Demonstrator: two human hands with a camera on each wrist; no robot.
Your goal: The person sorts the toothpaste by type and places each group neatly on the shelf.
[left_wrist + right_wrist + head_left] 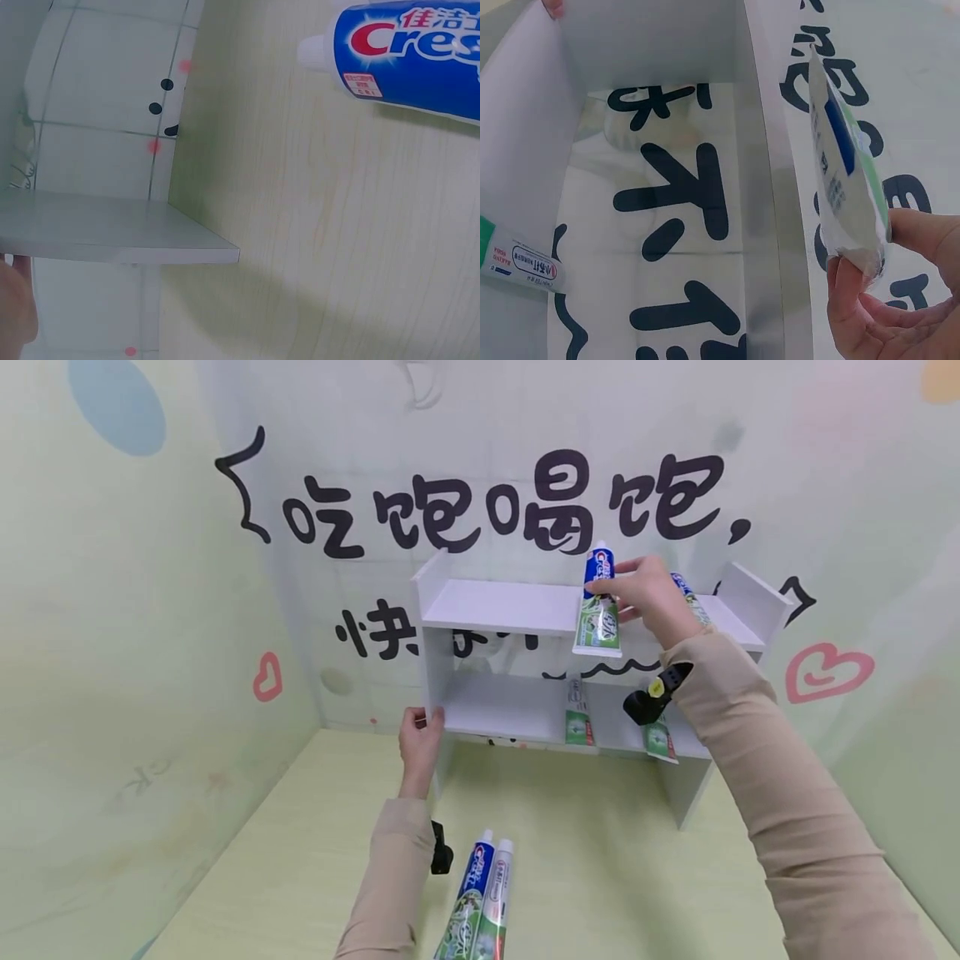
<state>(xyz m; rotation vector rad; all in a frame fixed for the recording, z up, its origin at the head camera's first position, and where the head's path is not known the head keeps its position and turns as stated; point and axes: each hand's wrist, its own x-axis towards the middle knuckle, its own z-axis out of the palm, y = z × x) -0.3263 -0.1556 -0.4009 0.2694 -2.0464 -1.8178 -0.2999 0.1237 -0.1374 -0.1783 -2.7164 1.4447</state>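
My right hand [651,597] pinches a blue, white and green Crest toothpaste tube [597,622] between thumb and fingers, in front of the top board of a white shelf unit [510,606]. In the right wrist view the tube [847,172] shows edge-on, with the fingers round one end. My left hand [420,745] grips the front edge of the unit's left side panel at the lower board. Only part of that hand [15,307] shows in the left wrist view, beside the panel.
A grey-green tube [579,714] and another green one [660,742] lie on the lower board. A blue-green tube [690,597] lies up top, partly behind my right hand. On the pale wood surface, a Crest tube [468,902] lies beside a white-green tube [495,902].
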